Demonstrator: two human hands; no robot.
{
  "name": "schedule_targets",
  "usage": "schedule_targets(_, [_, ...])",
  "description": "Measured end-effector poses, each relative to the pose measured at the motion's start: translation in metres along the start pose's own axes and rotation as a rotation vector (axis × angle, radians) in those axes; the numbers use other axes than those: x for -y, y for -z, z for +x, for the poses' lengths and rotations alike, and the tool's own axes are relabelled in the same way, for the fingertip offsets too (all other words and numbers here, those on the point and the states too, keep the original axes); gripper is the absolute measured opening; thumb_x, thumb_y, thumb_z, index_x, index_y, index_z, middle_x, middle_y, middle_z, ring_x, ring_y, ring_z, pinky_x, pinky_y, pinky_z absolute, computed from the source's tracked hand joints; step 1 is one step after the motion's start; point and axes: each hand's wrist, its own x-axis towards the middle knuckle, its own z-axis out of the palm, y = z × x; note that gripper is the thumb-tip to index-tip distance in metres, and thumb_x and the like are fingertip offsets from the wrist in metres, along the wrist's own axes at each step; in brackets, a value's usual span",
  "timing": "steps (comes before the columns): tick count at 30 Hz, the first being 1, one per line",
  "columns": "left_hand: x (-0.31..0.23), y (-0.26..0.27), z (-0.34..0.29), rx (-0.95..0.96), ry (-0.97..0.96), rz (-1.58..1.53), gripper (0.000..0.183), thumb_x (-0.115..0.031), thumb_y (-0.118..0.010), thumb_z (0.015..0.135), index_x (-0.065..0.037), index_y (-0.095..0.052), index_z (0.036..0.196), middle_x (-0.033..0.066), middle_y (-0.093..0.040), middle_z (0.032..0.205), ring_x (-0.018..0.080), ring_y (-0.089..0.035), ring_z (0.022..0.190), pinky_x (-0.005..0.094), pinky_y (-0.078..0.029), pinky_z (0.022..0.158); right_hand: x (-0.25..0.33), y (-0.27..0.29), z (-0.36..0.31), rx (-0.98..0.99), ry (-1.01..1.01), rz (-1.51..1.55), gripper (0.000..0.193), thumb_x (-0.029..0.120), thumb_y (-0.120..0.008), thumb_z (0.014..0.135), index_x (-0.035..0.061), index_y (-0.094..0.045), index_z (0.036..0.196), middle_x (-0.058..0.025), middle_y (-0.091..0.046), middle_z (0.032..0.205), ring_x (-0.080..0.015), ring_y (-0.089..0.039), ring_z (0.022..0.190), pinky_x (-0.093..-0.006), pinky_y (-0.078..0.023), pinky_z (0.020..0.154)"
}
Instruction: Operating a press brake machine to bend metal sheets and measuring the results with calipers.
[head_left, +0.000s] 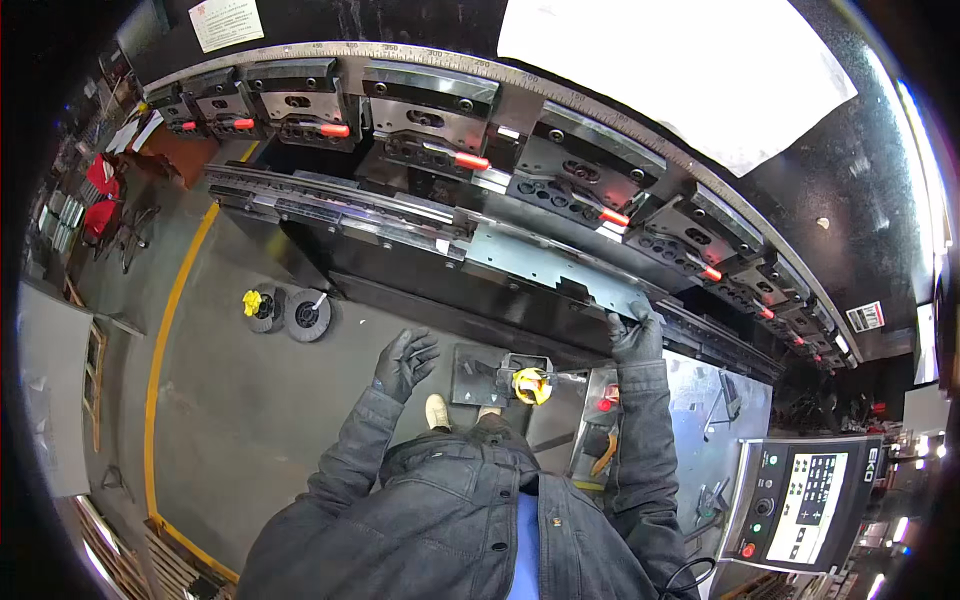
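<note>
A flat grey sheet-metal part (545,265) with notched edges lies on the lower die of a press brake (400,215). My right hand (636,335), in a dark glove, grips the part's near right corner. My left hand (404,362), also gloved, hangs free below the machine bed with its fingers spread, touching nothing. Above the part runs a row of black tool clamps with red levers (470,160).
A foot pedal with a yellow piece (530,384) sits on the floor by my shoe. Two round discs (290,312) lie on the floor at left beside a yellow floor line (165,330). A control panel (805,500) stands at lower right next to a metal table (700,420).
</note>
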Motion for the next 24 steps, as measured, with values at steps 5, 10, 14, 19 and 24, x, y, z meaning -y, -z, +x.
schedule_targets(5, [-0.024, 0.002, 0.006, 0.091, -0.070, 0.027, 0.036, -0.017, -0.055, 0.080, -0.004, -0.046, 0.113, 0.0115, -0.057, 0.100, 0.0186, -0.058, 0.087, 0.0222, -0.049, 0.070, -0.014, 0.014, 0.011, 0.172, -0.002, 0.017, 0.039, 0.005, -0.042, 0.079, -0.0023, -0.035, 0.116, -0.0208, -0.053, 0.104, -0.0320, -0.059, 0.076, -0.0318, -0.055, 0.054])
schedule_targets(10, [-0.038, -0.080, -0.030, 0.114, -0.770, 0.751, 0.036, -0.001, -0.050, 0.077, 0.000, -0.045, 0.113, 0.0145, -0.056, 0.102, 0.0196, -0.056, 0.090, 0.0253, -0.047, 0.076, -0.008, -0.015, -0.066, 0.087, 0.028, -0.057, 0.027, 0.005, -0.044, 0.079, -0.0039, -0.046, 0.104, -0.0192, -0.056, 0.097, -0.0248, -0.060, 0.066, -0.0268, -0.051, 0.048])
schedule_targets(14, [-0.006, -0.151, -0.034, 0.519, -0.329, 1.031, 0.070, -0.016, -0.061, 0.070, 0.000, -0.024, 0.128, 0.0205, -0.036, 0.125, 0.0315, -0.039, 0.114, 0.0412, -0.032, 0.096, -0.002, -0.045, -0.127, -0.176, 0.360, -1.141, 0.018, 0.006, -0.049, 0.077, -0.0044, -0.054, 0.091, -0.0176, -0.058, 0.093, -0.0197, -0.058, 0.058, -0.0248, -0.045, 0.043])
schedule_targets(19, [0.030, -0.201, -0.036, 0.948, -0.629, 0.941, 0.103, -0.035, -0.074, 0.054, 0.002, -0.014, 0.130, 0.0219, -0.035, 0.125, 0.0294, -0.038, 0.115, 0.0401, -0.030, 0.097, -0.041, -0.100, -0.149, 0.611, 1.292, -1.669, 0.029, 0.013, -0.059, 0.072, -0.0055, -0.055, 0.094, -0.0161, -0.055, 0.084, -0.0206, -0.054, 0.062, -0.0278, -0.044, 0.050])
schedule_targets(24, [0.021, -0.150, -0.023, 0.305, -0.040, 1.809, 0.062, -0.013, -0.061, 0.073, 0.002, -0.027, 0.122, 0.0193, -0.042, 0.116, 0.0251, -0.048, 0.103, 0.0366, -0.042, 0.086, -0.080, -0.103, -0.136, 0.844, 1.117, -1.761, 0.047, 0.012, -0.059, 0.068, 0.0000, -0.045, 0.112, -0.0188, -0.047, 0.106, -0.0272, -0.050, 0.090, -0.0370, -0.042, 0.077])
